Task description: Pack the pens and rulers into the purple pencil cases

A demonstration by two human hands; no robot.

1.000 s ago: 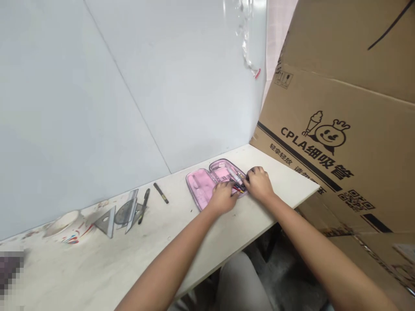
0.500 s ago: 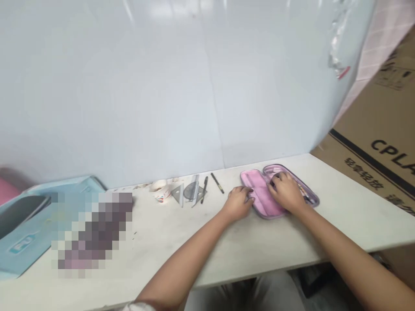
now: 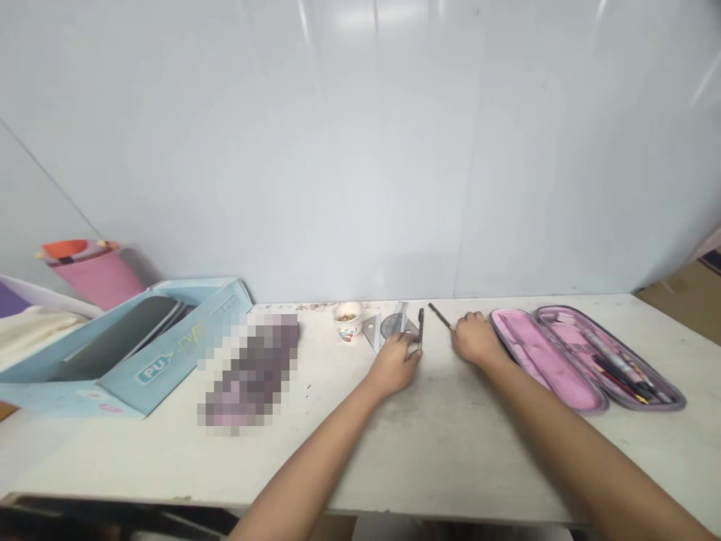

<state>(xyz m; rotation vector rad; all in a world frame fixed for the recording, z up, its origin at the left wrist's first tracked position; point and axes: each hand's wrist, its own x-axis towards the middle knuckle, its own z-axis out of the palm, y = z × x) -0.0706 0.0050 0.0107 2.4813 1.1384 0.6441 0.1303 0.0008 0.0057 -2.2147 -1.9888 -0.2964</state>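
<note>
A black pen (image 3: 420, 324) lies on the right side of the drawing set, its lower end between the thumb and fingers of my left hand (image 3: 396, 364). My right hand (image 3: 476, 338) has its fingers curled on the lower end of a second dark pen (image 3: 439, 314). Beneath and behind my left fingers are a clear set square (image 3: 372, 330), a round protractor (image 3: 393, 324) and a clear ruler (image 3: 404, 314), partly covered. To the right of my right hand lies an unzipped pink pencil case (image 3: 544, 364), with several pens and pencils (image 3: 622, 376) in its far half.
A paper cup (image 3: 348, 324) with small bits inside stands left of the rulers. Further left are a blurred-out purple-pink object (image 3: 251, 376) and a light blue box (image 3: 169, 353) holding a dark item. A grey-white wall (image 3: 360, 150) closes off the back; a cardboard box (image 3: 684, 297) is at right.
My view has turned left. Both hands have left the pencil case and moved to the two pens. The pens inside the case are now uncovered.
</note>
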